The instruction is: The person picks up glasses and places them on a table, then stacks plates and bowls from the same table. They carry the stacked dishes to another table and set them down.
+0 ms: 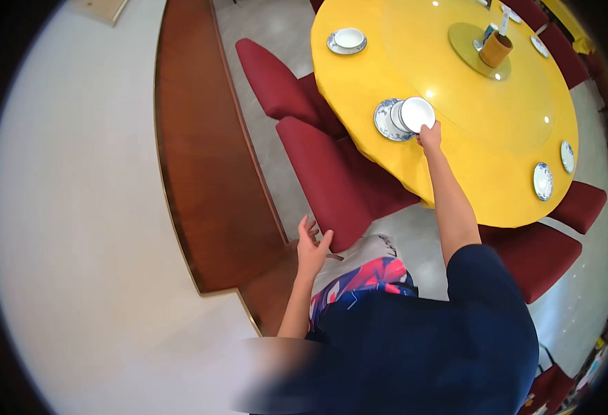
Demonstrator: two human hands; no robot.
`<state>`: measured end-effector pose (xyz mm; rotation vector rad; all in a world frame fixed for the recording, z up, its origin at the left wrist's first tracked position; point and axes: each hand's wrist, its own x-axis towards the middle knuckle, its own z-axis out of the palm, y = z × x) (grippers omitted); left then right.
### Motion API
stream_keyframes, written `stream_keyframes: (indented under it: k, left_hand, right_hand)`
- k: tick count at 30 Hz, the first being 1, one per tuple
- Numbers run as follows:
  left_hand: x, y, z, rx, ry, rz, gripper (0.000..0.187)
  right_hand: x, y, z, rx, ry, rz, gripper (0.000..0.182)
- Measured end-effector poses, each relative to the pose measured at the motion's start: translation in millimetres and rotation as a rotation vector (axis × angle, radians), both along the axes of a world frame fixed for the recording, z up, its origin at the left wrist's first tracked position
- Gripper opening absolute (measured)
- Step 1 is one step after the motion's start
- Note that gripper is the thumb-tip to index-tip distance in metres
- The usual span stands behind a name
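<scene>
Right hand on the white bowl (418, 113), left hand well back!
The right hand (429, 135) grips the near rim, fingers closed, the bowl overlapping a second dish (396, 116) on the patterned plate (383, 129), close to the tabletop's (359, 97) chair-side edge. The left hand (311, 253), half-open and empty, hangs by a red chair (328, 180).

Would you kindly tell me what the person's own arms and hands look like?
The short right sleeve is plain navy and leaves the forearm bare. The right hand and left hand are ungloved, with no watch or bracelet visible.
</scene>
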<state>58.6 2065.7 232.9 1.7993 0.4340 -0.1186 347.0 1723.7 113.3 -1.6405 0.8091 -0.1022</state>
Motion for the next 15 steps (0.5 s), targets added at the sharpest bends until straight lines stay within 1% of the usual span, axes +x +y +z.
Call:
stream_keyframes:
  k: [1,3,5,6,7,8,9,10,11,12,13,15]
  left_hand:
    - [21.2,3.1,2.3,0.007,0.003,-0.02,0.073]
    - [50.8,2.4,-3.7,0.245,-0.124,-0.229,0.087]
    - [75.9,-5.4,-7.1,0.282,-0.11,-0.223,0.086]
    - [88.5,-8.0,-3.6,0.318,-0.094,-0.199,0.086]
    - [101.8,-9.7,0.7,0.329,-0.1,-0.221,0.086]
    - [111.9,-10.8,5.2,0.266,-0.038,-0.152,0.085]
    - [118.6,-10.0,2.4,0.197,0.012,-0.082,0.083]
    - [127.2,-5.6,-3.8,0.205,0.011,-0.105,0.083]
    - [136.4,1.5,-12.7,0.077,0.058,-0.058,0.08]
    - [142.8,6.5,-18.9,-0.052,0.108,-0.009,0.076]
    - [149.4,9.0,-19.1,-0.146,0.119,-0.012,0.069]
    - [151.8,12.2,-22.5,-0.094,0.102,-0.047,0.067]
  right_hand:
    - [6.7,3.5,-1.4,0.007,0.003,-0.02,0.031]
    - [5.8,7.2,-9.9,-0.036,0.076,-0.044,0.034]
    - [8.6,13.8,-10.2,-0.054,0.078,-0.066,0.035]
    - [9.6,14.3,-17.5,-0.073,0.082,-0.072,0.037]
    - [12.3,14.9,-24.1,-0.1,0.121,-0.062,0.04]
    - [15.6,17.8,-30.9,-0.088,0.12,-0.081,0.04]
    - [16.2,21.5,-38.3,-0.211,0.103,-0.06,0.042]
    - [17.1,21.7,-42.2,-0.331,0.103,-0.039,0.043]
    - [18.8,20.6,-44.4,-0.323,0.11,-0.06,0.043]
    - [16.9,24.4,-24.0,-0.332,0.132,-0.033,0.044]
    - [14.1,26.1,-12.8,-0.343,0.156,-0.004,0.045]
    - [11.7,24.6,-8.1,-0.355,0.146,-0.019,0.045]
